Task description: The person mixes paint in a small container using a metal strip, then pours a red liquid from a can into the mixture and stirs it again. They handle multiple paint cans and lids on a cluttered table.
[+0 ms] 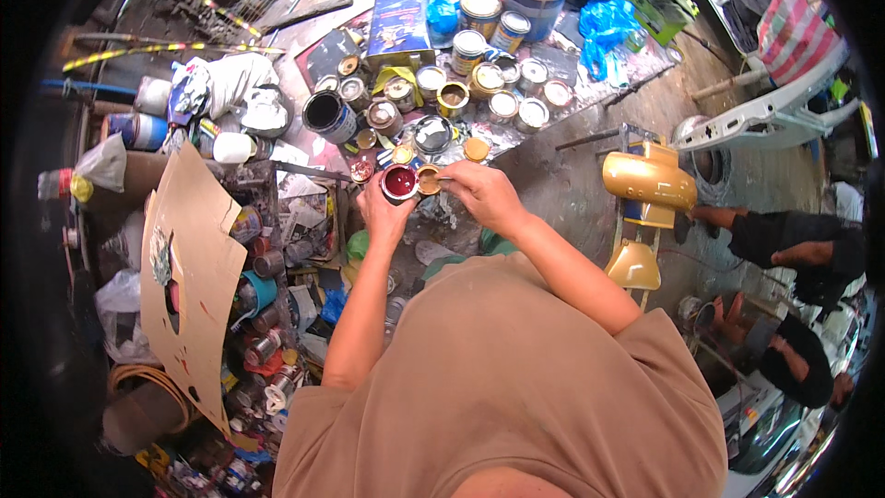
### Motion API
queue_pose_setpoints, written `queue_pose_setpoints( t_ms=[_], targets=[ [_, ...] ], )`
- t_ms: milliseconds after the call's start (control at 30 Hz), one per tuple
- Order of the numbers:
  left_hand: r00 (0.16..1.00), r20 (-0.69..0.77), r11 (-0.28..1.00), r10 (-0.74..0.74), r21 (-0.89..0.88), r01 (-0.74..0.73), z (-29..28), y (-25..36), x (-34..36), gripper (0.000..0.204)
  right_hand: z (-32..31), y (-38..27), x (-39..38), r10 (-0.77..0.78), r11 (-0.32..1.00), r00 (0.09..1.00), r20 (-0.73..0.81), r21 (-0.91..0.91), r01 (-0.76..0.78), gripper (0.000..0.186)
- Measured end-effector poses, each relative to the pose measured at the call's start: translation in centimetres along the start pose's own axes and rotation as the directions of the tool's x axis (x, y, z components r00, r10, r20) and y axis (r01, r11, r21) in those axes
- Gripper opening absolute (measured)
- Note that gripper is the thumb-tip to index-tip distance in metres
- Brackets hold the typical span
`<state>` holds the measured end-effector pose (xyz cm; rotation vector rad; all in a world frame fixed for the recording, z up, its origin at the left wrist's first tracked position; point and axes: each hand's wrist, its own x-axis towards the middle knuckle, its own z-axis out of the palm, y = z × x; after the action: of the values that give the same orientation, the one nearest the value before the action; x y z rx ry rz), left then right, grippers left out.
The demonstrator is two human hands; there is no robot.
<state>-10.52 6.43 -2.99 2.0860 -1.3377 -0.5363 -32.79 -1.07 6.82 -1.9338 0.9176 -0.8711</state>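
Observation:
My left hand (379, 203) is closed around a small open can of dark red paint (400, 182), held upright above the cluttered work surface. Just right of that can is a small round container or lid with ochre-tan contents (427, 179). My right hand (475, 189) reaches to it with fingers pinched at its right edge; whether they grip the rim or a small tool there is too small to tell. Beyond both hands, many opened paint cans (452, 100) crowd a paint-spattered table, with a larger black-filled can (328, 114) at the left.
Torn cardboard (184, 240) and piled cans lie at left. Right of me stand gold-painted parts (645, 184) on a stand and a white metal panel (756, 115). Two other people (795, 258) are low at the far right. Blue plastic bags (604, 37) lie at the table's back right.

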Motion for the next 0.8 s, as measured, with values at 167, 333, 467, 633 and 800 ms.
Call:
queue_pose_setpoints(
  t_ms=[167,333,467,633,800],
  targets=[
    [0.991,-0.123,0.994,-0.043,-0.105,0.03,0.4,-3.4,-1.3,0.089,2.4,2.0,1.6,0.048,0.995,0.997,0.065,-0.086,-0.042,0.02],
    [0.949,-0.23,0.966,-0.218,-0.192,0.175,1.3,-6.2,-3.4,0.088,5.3,4.8,2.0,0.135,0.975,0.974,0.184,-0.202,-0.097,0.02],
    [0.932,-0.229,0.945,-0.282,-0.234,0.228,2.8,-7.8,-4.1,0.087,5.4,5.5,2.6,0.128,0.944,0.967,0.221,-0.325,-0.051,0.02],
    [0.931,-0.223,0.94,-0.289,-0.248,0.233,4.6,-8.3,-3.1,0.084,5.2,5.5,3.3,0.086,0.97,0.96,0.266,-0.244,-0.02,0.017],
    [0.919,-0.301,0.951,-0.255,-0.249,0.182,5.6,-8.7,-2.2,0.078,4.5,5.4,3.9,0.117,0.96,0.936,0.333,-0.278,-0.022,0.016]
  ],
)
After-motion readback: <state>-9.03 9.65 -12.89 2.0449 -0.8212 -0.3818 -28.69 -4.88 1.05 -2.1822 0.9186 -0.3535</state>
